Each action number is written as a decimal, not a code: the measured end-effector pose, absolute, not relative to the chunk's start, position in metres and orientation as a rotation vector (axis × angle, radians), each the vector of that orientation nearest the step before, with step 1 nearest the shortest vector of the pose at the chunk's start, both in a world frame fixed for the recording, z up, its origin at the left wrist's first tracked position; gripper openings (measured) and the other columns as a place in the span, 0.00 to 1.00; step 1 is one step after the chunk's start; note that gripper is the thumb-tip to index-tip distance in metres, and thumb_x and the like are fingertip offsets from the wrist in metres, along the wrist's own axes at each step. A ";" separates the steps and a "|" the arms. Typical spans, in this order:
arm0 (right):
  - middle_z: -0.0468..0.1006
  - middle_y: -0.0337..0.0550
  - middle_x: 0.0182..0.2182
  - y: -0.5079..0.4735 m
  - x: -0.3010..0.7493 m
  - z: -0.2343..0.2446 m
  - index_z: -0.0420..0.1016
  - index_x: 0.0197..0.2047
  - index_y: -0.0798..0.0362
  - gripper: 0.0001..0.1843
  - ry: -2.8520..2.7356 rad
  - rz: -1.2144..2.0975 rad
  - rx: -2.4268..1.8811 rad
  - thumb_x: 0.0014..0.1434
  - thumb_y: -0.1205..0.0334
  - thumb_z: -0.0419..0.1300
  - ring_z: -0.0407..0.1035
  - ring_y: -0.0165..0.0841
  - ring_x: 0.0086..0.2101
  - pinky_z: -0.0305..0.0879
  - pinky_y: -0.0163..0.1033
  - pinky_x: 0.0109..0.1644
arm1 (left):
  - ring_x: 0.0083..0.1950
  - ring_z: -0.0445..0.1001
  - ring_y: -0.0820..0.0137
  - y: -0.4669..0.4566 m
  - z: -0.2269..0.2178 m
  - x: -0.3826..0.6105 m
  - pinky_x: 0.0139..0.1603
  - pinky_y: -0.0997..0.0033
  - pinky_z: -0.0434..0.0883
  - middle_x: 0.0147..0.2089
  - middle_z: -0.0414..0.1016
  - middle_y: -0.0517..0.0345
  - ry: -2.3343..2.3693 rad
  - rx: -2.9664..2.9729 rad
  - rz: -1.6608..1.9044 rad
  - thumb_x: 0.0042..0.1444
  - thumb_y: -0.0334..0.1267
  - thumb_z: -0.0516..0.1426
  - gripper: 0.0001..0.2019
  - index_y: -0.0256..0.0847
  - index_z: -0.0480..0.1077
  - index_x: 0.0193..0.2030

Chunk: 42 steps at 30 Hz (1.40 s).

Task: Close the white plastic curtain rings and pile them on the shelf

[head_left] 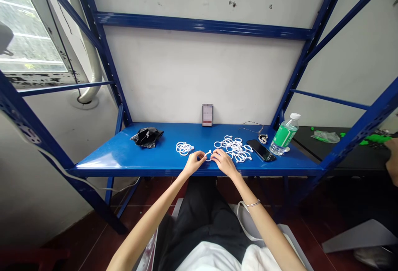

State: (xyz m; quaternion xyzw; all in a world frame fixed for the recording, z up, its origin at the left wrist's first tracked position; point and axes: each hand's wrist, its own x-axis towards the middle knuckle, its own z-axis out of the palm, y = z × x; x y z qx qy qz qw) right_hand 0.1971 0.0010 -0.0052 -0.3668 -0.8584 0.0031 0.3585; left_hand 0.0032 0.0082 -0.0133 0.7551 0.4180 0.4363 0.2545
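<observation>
Both arms are bare and extend forward, converging toward the centre. The left forearm (pixel 155 217) rises from lower left and the right forearm (pixel 265 223) from lower right. The left hand (pixel 195 162) and right hand (pixel 224 162) sit close together, backs up and wrists nearly straight. The fingers of each hand are curled into a pinch, with the fingertips facing each other.

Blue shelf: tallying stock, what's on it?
A small ring pile, a larger ring pile, black bag, phone, bottle, upright card. Left hand and right hand pinch one ring. Anything beneath the bag is hidden.
</observation>
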 end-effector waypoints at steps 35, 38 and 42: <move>0.54 0.31 0.20 0.005 0.181 0.002 0.62 0.23 0.53 0.26 -1.726 1.355 -0.800 0.55 0.38 0.57 0.47 0.25 0.22 0.47 0.34 0.27 | 0.25 0.60 0.76 0.002 -0.001 0.010 0.29 0.75 0.58 0.22 0.62 0.64 0.777 1.602 0.950 0.52 0.52 0.56 0.17 0.37 0.66 0.29; 0.52 0.31 0.19 0.001 0.177 0.007 0.62 0.23 0.52 0.27 -1.678 1.377 -0.809 0.54 0.36 0.56 0.43 0.25 0.21 0.42 0.35 0.26 | 0.24 0.56 0.76 0.001 0.001 0.013 0.28 0.74 0.57 0.20 0.57 0.65 0.787 1.580 0.972 0.53 0.56 0.54 0.21 0.38 0.63 0.25; 0.51 0.32 0.19 -0.004 0.169 0.010 0.59 0.21 0.52 0.28 -1.632 1.393 -0.793 0.53 0.36 0.56 0.41 0.26 0.22 0.40 0.36 0.26 | 0.23 0.52 0.76 0.002 -0.001 0.014 0.26 0.73 0.54 0.18 0.54 0.65 0.781 1.542 1.015 0.53 0.60 0.52 0.25 0.37 0.66 0.24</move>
